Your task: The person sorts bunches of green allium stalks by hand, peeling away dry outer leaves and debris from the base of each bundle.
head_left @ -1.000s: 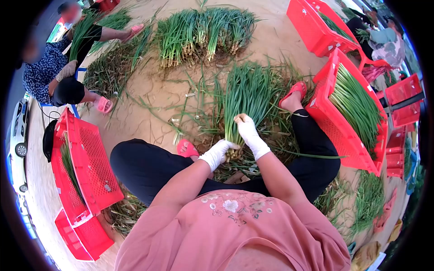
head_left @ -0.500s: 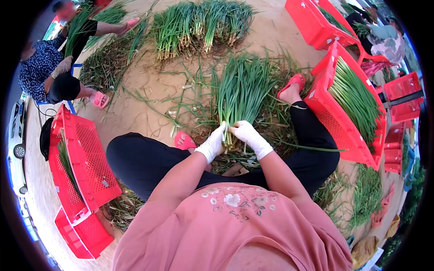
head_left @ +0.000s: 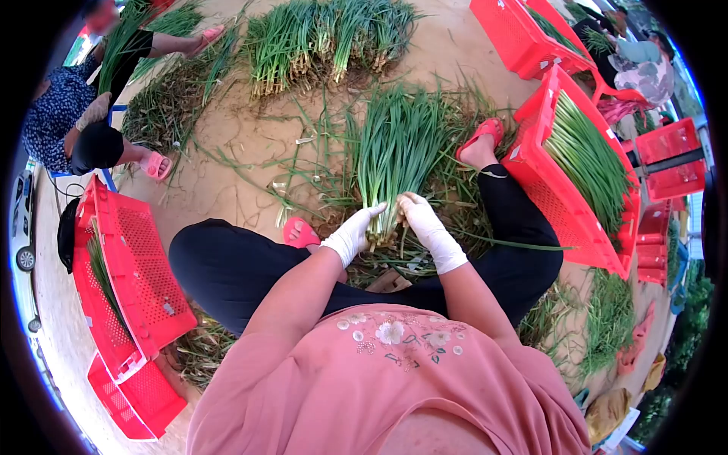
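A bunch of long green stalks (head_left: 398,144) lies between my legs, its pale root ends toward me. My left hand (head_left: 355,233), in a white glove, is wrapped round the left side of the bunch near the roots. On the right side, my gloved right hand (head_left: 426,222) has its fingers pressed together at the stalk bases; what its fingertips hold is too small to make out. Beyond the bunch, tied-looking bundles of the same greens (head_left: 326,45) lie in a row on the ground.
Red crates stand on the right (head_left: 565,174) and left (head_left: 140,265), with green stalks inside. A co-worker in a patterned top (head_left: 53,117) sits at the upper left, holding greens. Loose trimmings (head_left: 171,110) litter the ground. Other people sit at the upper right.
My right hand has moved from the top of the bunch down to its right side near the roots. My left hand stays at the bases. The whole view has shifted slightly.
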The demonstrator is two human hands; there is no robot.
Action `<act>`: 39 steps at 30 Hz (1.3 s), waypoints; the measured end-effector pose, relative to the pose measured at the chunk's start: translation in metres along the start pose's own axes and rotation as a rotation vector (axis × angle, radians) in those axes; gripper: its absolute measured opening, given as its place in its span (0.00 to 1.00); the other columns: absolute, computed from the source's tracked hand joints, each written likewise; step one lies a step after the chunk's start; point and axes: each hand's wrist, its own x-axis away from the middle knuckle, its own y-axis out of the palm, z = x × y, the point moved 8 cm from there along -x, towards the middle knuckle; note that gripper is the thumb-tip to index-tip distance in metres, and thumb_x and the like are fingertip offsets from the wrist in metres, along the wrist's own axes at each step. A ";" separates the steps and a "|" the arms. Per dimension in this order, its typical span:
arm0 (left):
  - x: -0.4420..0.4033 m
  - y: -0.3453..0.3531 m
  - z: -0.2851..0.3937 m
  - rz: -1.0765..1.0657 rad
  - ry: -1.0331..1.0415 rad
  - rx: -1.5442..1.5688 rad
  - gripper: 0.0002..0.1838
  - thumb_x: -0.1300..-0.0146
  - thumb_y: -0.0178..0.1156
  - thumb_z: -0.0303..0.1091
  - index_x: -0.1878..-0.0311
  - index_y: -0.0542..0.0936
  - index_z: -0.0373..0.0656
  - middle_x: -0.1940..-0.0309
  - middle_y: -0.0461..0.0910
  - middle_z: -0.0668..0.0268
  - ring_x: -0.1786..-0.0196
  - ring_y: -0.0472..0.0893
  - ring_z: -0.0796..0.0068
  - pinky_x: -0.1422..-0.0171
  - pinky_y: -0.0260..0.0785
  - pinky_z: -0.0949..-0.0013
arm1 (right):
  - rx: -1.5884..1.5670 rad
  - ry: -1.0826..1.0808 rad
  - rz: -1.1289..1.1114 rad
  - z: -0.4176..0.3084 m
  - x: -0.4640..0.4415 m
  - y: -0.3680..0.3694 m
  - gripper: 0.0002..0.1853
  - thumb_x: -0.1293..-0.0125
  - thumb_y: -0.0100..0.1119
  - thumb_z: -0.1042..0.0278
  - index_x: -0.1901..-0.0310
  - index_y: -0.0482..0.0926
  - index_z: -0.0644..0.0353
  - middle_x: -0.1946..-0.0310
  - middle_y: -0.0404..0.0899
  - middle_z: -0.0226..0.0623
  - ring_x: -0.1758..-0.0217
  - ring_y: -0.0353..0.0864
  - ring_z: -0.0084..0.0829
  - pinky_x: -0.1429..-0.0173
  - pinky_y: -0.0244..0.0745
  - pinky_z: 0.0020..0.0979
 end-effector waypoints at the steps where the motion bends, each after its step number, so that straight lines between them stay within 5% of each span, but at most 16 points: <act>1: 0.000 0.000 0.000 -0.002 -0.001 0.004 0.17 0.37 0.49 0.46 0.56 0.74 0.43 0.64 0.78 0.59 0.65 0.79 0.62 0.56 0.71 0.51 | -0.257 -0.088 0.028 -0.009 -0.001 -0.013 0.13 0.36 0.49 0.60 0.64 0.72 0.64 0.74 0.75 0.31 0.81 0.67 0.18 0.77 0.61 0.21; 5: 0.002 -0.003 -0.002 0.018 -0.017 0.005 0.17 0.37 0.47 0.44 0.54 0.72 0.42 0.67 0.78 0.57 0.69 0.78 0.62 0.64 0.73 0.54 | 0.067 0.044 0.153 -0.011 0.001 -0.034 0.14 0.40 0.55 0.58 0.66 0.77 0.64 0.79 0.75 0.31 0.82 0.68 0.19 0.76 0.63 0.22; 10: -0.009 -0.017 -0.001 0.085 0.044 0.019 0.15 0.37 0.46 0.41 0.54 0.72 0.42 0.64 0.78 0.58 0.65 0.78 0.62 0.61 0.72 0.56 | 0.810 0.139 0.012 0.017 -0.002 0.004 0.26 0.54 0.62 0.47 0.64 0.78 0.65 0.67 0.79 0.51 0.61 0.79 0.44 0.56 0.72 0.35; 15: -0.003 -0.011 0.000 0.082 0.036 0.072 0.15 0.37 0.46 0.42 0.55 0.72 0.42 0.65 0.78 0.59 0.66 0.78 0.62 0.62 0.72 0.56 | 0.734 0.078 0.021 0.029 -0.010 0.010 0.19 0.49 0.61 0.55 0.68 0.78 0.67 0.75 0.79 0.45 0.74 0.79 0.33 0.67 0.71 0.32; 17: -0.005 -0.010 -0.002 0.060 0.004 0.094 0.15 0.37 0.45 0.42 0.55 0.72 0.42 0.65 0.78 0.58 0.66 0.78 0.61 0.61 0.72 0.56 | 0.147 0.249 -0.026 0.041 -0.002 0.013 0.15 0.49 0.61 0.63 0.66 0.77 0.67 0.77 0.78 0.39 0.79 0.74 0.27 0.76 0.65 0.27; 18: -0.006 -0.011 -0.001 0.066 0.029 0.057 0.15 0.37 0.45 0.42 0.55 0.72 0.42 0.65 0.78 0.58 0.66 0.78 0.61 0.60 0.72 0.55 | 0.105 0.303 0.001 0.043 0.001 0.008 0.11 0.48 0.61 0.69 0.65 0.76 0.67 0.77 0.76 0.34 0.80 0.70 0.20 0.81 0.58 0.23; 22: -0.010 -0.011 -0.005 0.046 0.020 0.002 0.16 0.37 0.45 0.42 0.57 0.73 0.40 0.65 0.78 0.56 0.65 0.78 0.60 0.57 0.71 0.55 | -0.281 0.322 -0.045 0.053 0.002 0.008 0.08 0.46 0.62 0.71 0.65 0.76 0.63 0.77 0.75 0.30 0.78 0.71 0.18 0.79 0.60 0.19; 34: -0.009 0.001 -0.006 0.075 0.029 -0.038 0.14 0.38 0.50 0.43 0.58 0.74 0.43 0.67 0.79 0.62 0.66 0.78 0.65 0.59 0.71 0.58 | -0.475 0.312 0.219 0.058 0.001 0.005 0.04 0.42 0.53 0.75 0.66 0.74 0.65 0.78 0.75 0.32 0.79 0.74 0.23 0.75 0.71 0.20; 39: -0.019 -0.002 -0.005 0.013 0.009 -0.034 0.10 0.41 0.53 0.39 0.62 0.75 0.43 0.70 0.79 0.63 0.68 0.79 0.67 0.61 0.72 0.59 | -0.061 0.180 0.111 0.036 0.004 0.007 0.06 0.39 0.51 0.73 0.62 0.71 0.65 0.75 0.74 0.33 0.76 0.74 0.24 0.71 0.73 0.24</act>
